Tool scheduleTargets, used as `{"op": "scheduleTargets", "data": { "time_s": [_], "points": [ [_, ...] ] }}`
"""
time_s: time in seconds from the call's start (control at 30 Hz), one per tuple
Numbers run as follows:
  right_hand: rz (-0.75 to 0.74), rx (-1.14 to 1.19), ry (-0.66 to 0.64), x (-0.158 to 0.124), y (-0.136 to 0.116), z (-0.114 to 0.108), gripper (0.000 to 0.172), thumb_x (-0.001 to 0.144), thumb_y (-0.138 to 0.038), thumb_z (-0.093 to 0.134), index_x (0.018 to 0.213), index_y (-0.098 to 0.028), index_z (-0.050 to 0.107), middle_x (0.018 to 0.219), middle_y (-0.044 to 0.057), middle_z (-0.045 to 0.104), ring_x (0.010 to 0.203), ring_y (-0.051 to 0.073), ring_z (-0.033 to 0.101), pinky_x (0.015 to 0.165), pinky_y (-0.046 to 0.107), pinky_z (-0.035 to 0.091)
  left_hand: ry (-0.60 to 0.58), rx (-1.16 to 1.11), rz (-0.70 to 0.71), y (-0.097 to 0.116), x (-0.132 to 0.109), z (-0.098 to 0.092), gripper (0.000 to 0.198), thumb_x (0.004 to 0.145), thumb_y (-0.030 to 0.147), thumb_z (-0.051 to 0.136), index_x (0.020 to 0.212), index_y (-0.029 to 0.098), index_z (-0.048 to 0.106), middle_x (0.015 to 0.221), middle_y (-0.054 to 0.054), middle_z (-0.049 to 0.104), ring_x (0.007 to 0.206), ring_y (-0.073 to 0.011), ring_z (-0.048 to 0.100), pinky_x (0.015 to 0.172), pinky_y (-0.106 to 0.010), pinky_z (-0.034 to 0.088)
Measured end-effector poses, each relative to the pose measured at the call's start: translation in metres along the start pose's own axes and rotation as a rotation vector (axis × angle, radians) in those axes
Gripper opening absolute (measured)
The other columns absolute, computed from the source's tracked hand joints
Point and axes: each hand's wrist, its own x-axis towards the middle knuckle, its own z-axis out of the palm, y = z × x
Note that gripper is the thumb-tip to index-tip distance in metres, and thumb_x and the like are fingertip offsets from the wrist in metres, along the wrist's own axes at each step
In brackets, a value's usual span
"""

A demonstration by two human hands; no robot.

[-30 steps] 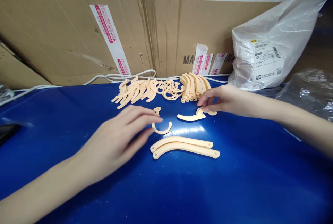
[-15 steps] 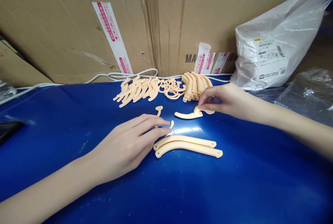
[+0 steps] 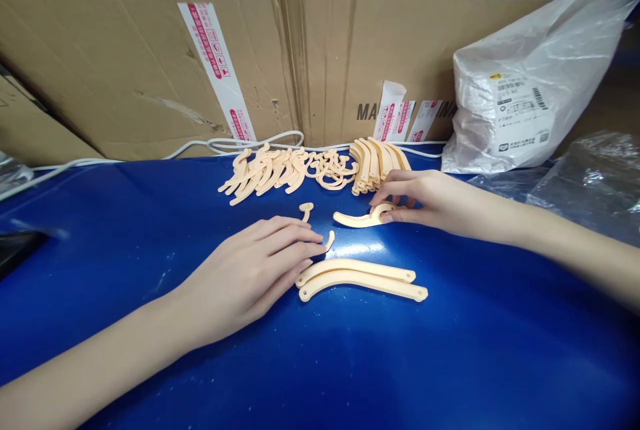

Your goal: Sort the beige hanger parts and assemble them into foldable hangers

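My right hand (image 3: 413,198) is closed in a pinch at the right end of a cream-coloured curved piece (image 3: 354,220), just above the blue surface. A second looped part shows under its fingertips, partly hidden. My left hand (image 3: 277,260) reaches in from the left with fingers stretched out over a small hooked cream piece (image 3: 306,209). Most of that piece is under the fingers; a short curved tip (image 3: 330,240) shows beyond them, and I cannot tell whether both belong together. In front lie two long curved strips (image 3: 365,280) side by side, with holes at their ends.
Along the back lie a pile of hooked pieces (image 3: 265,173), several curled pieces (image 3: 333,170) and a stack of curved strips (image 3: 377,163). A white cable (image 3: 225,145) runs behind them, before a cardboard box (image 3: 240,70). A plastic bag (image 3: 520,83) stands at the right.
My right hand has shifted slightly left and tightened around the curved piece; the looped part there has turned and sits closer against it. My left hand has barely moved, its thumb showing more.
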Motion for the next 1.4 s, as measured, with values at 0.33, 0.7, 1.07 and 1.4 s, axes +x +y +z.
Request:
{"op": "scheduleTargets", "data": {
  "time_s": [0.33, 0.7, 1.07, 1.4],
  "points": [
    [-0.125, -0.151, 0.335, -0.006, -0.041, 0.017, 0.022, 0.099, -0.024, 0.047, 0.11, -0.017, 0.065, 0.109, 0.01, 0.068, 0.1, 0.021, 0.063, 0.083, 0.034, 0.049, 0.055, 0.153, 0.058, -0.009, -0.002, 0.006, 0.024, 0.102, 0.022, 0.045, 0.11, 0.022, 0.067, 0.112, 0.0, 0.072, 0.109, -0.0191, 0.061, 0.088, -0.034, 0.046],
    [-0.302, -0.059, 0.367, -0.003, -0.037, 0.044, 0.019, 0.097, -0.016, 0.049, 0.096, -0.013, 0.068, 0.09, 0.007, 0.069, 0.083, 0.016, 0.063, 0.073, 0.03, 0.048, 0.024, 0.153, 0.052, -0.004, 0.002, 0.003, 0.019, 0.101, 0.017, 0.043, 0.099, 0.015, 0.061, 0.103, -0.004, 0.071, 0.099, -0.0209, 0.06, 0.082, -0.034, 0.045],
    [-0.307, -0.066, 0.434, -0.003, -0.035, 0.045, 0.016, 0.095, -0.013, 0.053, 0.102, -0.012, 0.067, 0.097, 0.008, 0.066, 0.09, 0.016, 0.061, 0.078, 0.029, 0.05, 0.066, 0.224, 0.005, -0.002, 0.004, 0.004, 0.013, 0.097, 0.009, 0.046, 0.098, 0.016, 0.057, 0.091, -0.002, 0.067, 0.092, -0.0204, 0.055, 0.075, -0.031, 0.042],
    [-0.346, -0.428, 0.668, 0.0, -0.053, 0.042, 0.026, 0.096, -0.023, 0.058, 0.12, -0.024, 0.066, 0.097, 0.007, 0.063, 0.089, 0.018, 0.056, 0.074, 0.032, 0.042, 0.161, 0.287, 0.337, 0.013, 0.009, -0.003, 0.029, 0.102, 0.01, 0.033, 0.103, 0.016, 0.061, 0.096, -0.003, 0.073, 0.098, -0.0169, 0.059, 0.091, -0.028, 0.048]
  ]
}}
